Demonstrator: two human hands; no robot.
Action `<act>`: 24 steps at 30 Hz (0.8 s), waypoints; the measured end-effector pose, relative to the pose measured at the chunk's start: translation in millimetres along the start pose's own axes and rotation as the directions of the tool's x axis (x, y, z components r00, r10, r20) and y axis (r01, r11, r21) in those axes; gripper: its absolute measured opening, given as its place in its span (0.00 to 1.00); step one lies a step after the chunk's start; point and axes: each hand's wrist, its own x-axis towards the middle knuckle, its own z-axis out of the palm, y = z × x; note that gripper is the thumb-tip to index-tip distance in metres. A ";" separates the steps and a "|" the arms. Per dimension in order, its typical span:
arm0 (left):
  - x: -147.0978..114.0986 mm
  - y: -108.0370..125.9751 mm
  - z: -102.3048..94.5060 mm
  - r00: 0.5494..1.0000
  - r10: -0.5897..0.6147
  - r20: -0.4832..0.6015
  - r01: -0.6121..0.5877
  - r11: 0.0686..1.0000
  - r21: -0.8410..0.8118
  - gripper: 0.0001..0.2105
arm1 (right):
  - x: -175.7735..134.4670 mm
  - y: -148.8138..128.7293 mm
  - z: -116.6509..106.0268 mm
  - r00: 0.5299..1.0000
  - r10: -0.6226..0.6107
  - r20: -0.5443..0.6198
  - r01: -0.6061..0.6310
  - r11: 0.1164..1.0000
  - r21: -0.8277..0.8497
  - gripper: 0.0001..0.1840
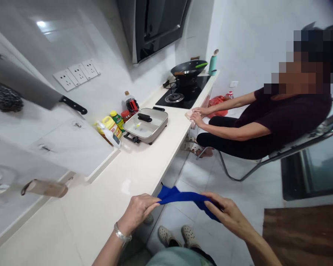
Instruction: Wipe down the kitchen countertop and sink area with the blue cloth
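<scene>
A blue cloth (183, 197) is stretched between my two hands, in front of the counter's edge and above the floor. My left hand (140, 208), with a bracelet at the wrist, pinches the cloth's left end between thumb and fingers. At the other end, my right hand (227, 212) grips the cloth, with a loose fold hanging below the fingers. The cream countertop (144, 166) runs beside my left hand. Farther along it stands a square electric pan (147, 125) with a glass lid and black handles.
A seated person (255, 118) rests both hands on a pale cloth (191, 115) at the counter edge. Bottles (115, 122) stand behind the pan. Beyond are a stove (180, 96) and wok (187, 68). A cleaver (30, 83) hangs at left; a range hood (158, 27) juts above.
</scene>
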 end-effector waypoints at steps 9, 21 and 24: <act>90.9 -9.4 85.8 0.992 -0.130 0.004 0.129 0.988 0.089 0.18 | 47.2 52.0 -27.0 0.972 0.052 -0.228 -0.161 0.856 -0.492 0.21; 30.8 -9.1 94.5 0.998 0.002 0.065 0.004 0.996 -0.086 0.20 | -0.8 63.7 -14.7 0.991 0.080 -0.110 -0.114 0.929 -0.352 0.23; 18.2 -6.7 105.6 0.999 -0.040 0.032 0.046 0.976 -0.213 0.21 | -10.6 63.1 -10.3 0.986 0.040 -0.164 -0.096 0.930 -0.354 0.28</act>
